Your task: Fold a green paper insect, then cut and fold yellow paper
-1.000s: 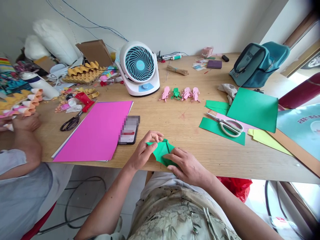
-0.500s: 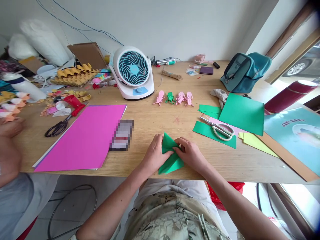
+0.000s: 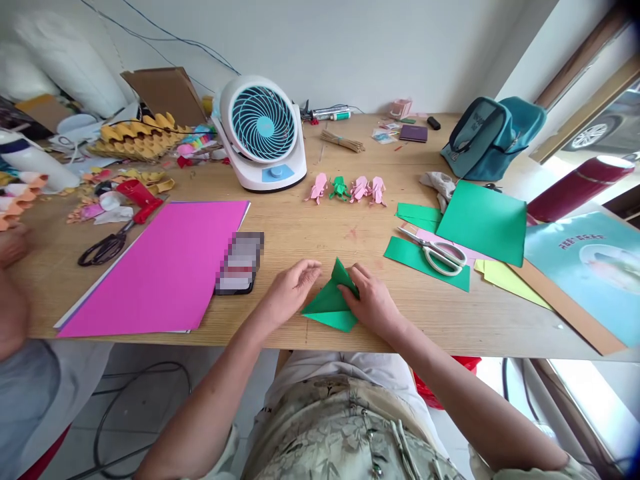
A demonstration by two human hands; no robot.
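Observation:
A partly folded piece of green paper [image 3: 327,303] rests near the table's front edge, with a raised point at its far end. My right hand [image 3: 373,300] grips its right side, thumb on top and fingers behind. Just left of the paper is my left hand [image 3: 290,290], apart from it, holding nothing, its fingers stretched out and a gap between them and the thumb. Beyond my hands stand several small folded paper figures, pink [image 3: 317,189] and green [image 3: 339,188], in a row.
White-handled scissors [image 3: 443,257] lie on green strips at right, beside a green sheet [image 3: 485,223]. Magenta paper [image 3: 155,267] and a phone [image 3: 243,263] lie left. Behind stand a fan [image 3: 263,133], a teal bag [image 3: 493,140] and a red bottle [image 3: 575,190]. Another person's arm [image 3: 13,293] is far left.
My left hand has let go of the green paper and moved left. The paper has turned, one corner now pointing left, while my right hand keeps hold. The view has shifted slightly.

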